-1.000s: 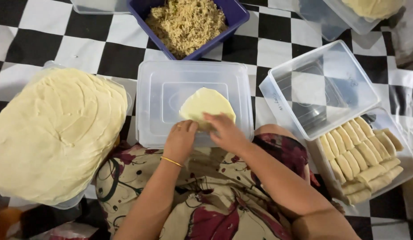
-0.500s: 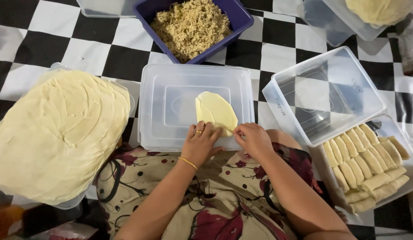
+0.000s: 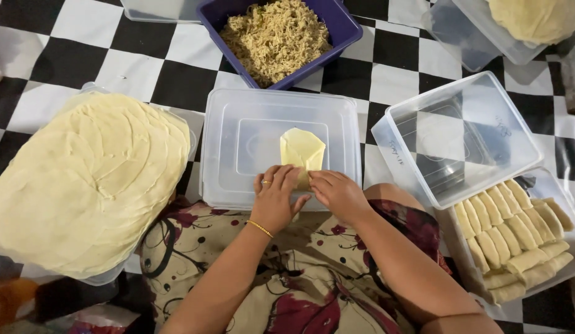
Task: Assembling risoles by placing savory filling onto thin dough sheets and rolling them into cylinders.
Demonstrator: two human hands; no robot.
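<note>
A pale yellow wrapper (image 3: 303,150), folded in at both sides, lies on an upturned clear plastic lid (image 3: 244,136) in front of me. My left hand (image 3: 276,199), with a ring and a thin bracelet, presses the wrapper's near end from the left. My right hand (image 3: 338,194) grips the same near end from the right. Both sets of fingers curl over the fold, hiding what is inside it.
A large stack of round wrappers (image 3: 83,179) sits at my left. A purple tub of noodle filling (image 3: 276,37) stands behind the lid. At my right, an empty clear box (image 3: 460,133) stands above a tray of finished rolls (image 3: 516,232). The floor is black-and-white checked.
The round wrapper now has both sides folded in, making a narrower pointed shape. Both hands have come together at its near end.
</note>
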